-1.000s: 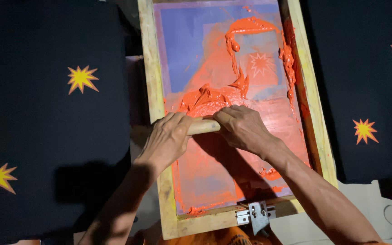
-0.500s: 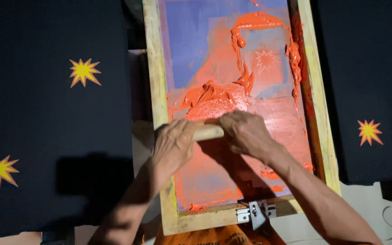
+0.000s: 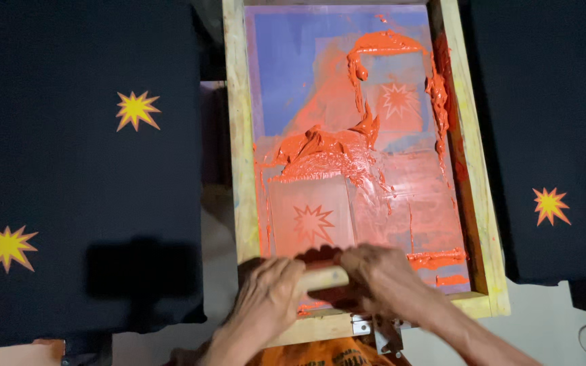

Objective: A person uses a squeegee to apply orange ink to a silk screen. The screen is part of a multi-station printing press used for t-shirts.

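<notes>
At the near end of the wooden screen frame [image 3: 239, 169], we have both hands wrapped around the squeegee [image 3: 325, 278].

We judge this to be the bottom of an ink pull: the squeegee lies crosswise on the mesh just short of the frame's near rail, with a thin film of orange ink [image 3: 320, 152] above it and a star stencil [image 3: 313, 224] showing through. Our left hand [image 3: 269, 298] is curled shut over the wooden handle's left end, and our right hand [image 3: 381, 278] is closed over its right end, fingers pressing down. The next move likely calls for lifting the blade cleanly and keeping even pressure. Black shirts [image 3: 83, 169] with yellow stars lie on either side.
</notes>
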